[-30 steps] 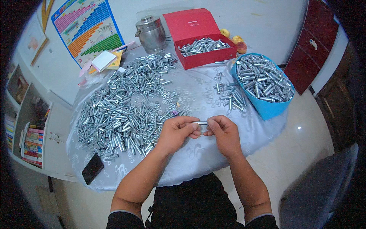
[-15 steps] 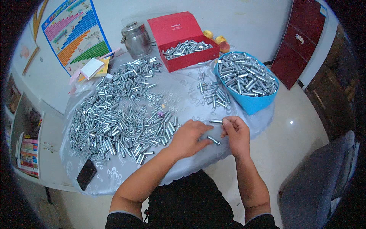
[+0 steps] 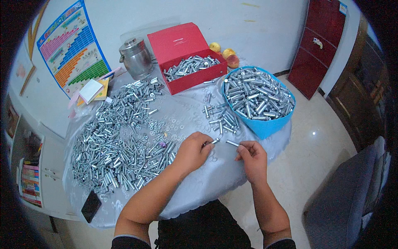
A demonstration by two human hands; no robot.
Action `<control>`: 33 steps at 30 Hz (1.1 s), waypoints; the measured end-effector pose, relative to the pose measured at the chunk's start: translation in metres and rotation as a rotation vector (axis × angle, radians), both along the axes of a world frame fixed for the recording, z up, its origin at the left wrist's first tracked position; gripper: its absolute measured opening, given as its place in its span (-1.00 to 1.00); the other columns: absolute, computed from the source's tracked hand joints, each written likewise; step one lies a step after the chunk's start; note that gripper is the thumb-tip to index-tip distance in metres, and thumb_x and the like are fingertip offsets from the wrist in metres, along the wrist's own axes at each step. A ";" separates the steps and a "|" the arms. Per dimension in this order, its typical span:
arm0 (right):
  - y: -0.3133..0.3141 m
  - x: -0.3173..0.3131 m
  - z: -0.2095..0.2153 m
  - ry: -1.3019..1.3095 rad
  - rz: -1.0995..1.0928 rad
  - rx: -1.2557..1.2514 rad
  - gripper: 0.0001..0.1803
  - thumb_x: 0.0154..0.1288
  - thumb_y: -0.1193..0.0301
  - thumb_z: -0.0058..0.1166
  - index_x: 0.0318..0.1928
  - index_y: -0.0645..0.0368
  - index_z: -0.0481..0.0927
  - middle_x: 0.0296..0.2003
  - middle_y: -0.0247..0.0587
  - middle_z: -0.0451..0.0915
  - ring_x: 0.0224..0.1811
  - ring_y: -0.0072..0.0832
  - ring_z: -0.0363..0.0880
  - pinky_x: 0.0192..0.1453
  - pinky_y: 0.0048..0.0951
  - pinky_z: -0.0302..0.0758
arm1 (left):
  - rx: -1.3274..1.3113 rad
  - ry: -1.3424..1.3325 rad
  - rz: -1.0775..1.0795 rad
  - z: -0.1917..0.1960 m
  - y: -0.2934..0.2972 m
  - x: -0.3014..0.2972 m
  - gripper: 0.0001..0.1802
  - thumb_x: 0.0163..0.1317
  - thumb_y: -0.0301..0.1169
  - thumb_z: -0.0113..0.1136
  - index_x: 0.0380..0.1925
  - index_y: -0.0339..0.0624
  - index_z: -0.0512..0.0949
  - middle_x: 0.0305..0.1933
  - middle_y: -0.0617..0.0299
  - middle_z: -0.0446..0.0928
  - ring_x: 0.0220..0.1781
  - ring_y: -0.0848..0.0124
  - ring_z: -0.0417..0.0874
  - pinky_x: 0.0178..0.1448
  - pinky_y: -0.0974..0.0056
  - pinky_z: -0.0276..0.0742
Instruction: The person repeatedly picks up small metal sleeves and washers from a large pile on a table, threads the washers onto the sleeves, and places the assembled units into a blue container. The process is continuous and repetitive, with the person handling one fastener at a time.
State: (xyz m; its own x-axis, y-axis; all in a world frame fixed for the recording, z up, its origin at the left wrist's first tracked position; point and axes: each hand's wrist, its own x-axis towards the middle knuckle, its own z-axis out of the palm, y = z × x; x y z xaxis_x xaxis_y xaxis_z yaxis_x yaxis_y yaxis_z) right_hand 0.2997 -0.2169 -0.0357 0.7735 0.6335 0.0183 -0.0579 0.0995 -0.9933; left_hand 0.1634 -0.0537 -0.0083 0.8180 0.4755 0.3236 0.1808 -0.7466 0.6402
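Observation:
My right hand (image 3: 253,159) pinches a shiny silver expansion bolt (image 3: 232,143) between thumb and fingers, its free end pointing left. Facing it, my left hand (image 3: 192,151) is closed on a second expansion bolt (image 3: 215,141), of which only the end sticks out past the fingertips. The two pieces are a short gap apart, over the table's right part. Just beyond my hands, several similar bolts (image 3: 227,124) lie loose on the cloth. To the left of my left hand spreads a big heap of metal bolts, sleeves, nuts and washers (image 3: 120,145).
A blue basket (image 3: 265,128) full of bolts stands at the right. Behind are an open red box (image 3: 186,85) holding more, a steel pot (image 3: 137,62) and some fruit (image 3: 228,53). A phone (image 3: 91,206) lies at the left front edge. A grey chair (image 3: 344,195) stands right.
My left hand has closed on a bolt that showed between my hands before. Both hands sit slightly lower in view, and the view has shifted, with the scene lower and further left.

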 end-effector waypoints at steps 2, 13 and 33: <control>0.000 0.003 0.005 0.012 -0.016 0.013 -0.83 0.29 0.52 0.11 -0.15 0.35 0.52 -0.39 -0.22 0.59 -0.46 -0.54 0.56 -0.33 -0.51 0.52 | -0.037 -0.016 0.033 0.007 0.006 0.008 -0.80 0.12 -0.42 0.24 -0.27 -0.29 0.63 -0.26 -0.03 0.58 -0.23 0.12 0.62 -0.11 0.17 0.53; 0.018 0.048 0.054 -0.248 -0.221 0.038 -0.82 0.25 0.50 0.18 -0.16 0.31 0.55 -0.36 -0.25 0.62 -0.36 -0.62 0.56 -0.23 -0.57 0.50 | -0.130 -0.164 0.028 0.026 0.063 0.077 -0.74 0.17 -0.48 0.24 -0.14 -0.37 0.57 -0.38 0.17 0.58 -0.45 0.47 0.59 -0.34 0.34 0.51; 0.097 0.200 0.121 -0.793 -0.438 -0.432 -0.76 0.15 0.30 0.21 -0.25 0.21 0.64 -0.33 -0.03 0.68 -0.24 -0.14 0.66 -0.13 -0.23 0.54 | -0.108 -0.227 0.232 0.076 0.093 0.230 -0.81 -0.01 -0.34 0.26 -0.43 -0.20 0.67 -0.36 0.00 0.66 -0.28 0.11 0.69 -0.13 0.12 0.57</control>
State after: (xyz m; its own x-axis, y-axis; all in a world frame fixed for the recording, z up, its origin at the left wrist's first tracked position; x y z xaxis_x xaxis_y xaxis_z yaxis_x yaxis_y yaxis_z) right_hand 0.4999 -0.1200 0.0857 0.8042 0.3704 0.4649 0.5917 -0.4250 -0.6850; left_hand 0.3935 0.0394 0.0672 0.5970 0.6819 0.4226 0.1812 -0.6278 0.7570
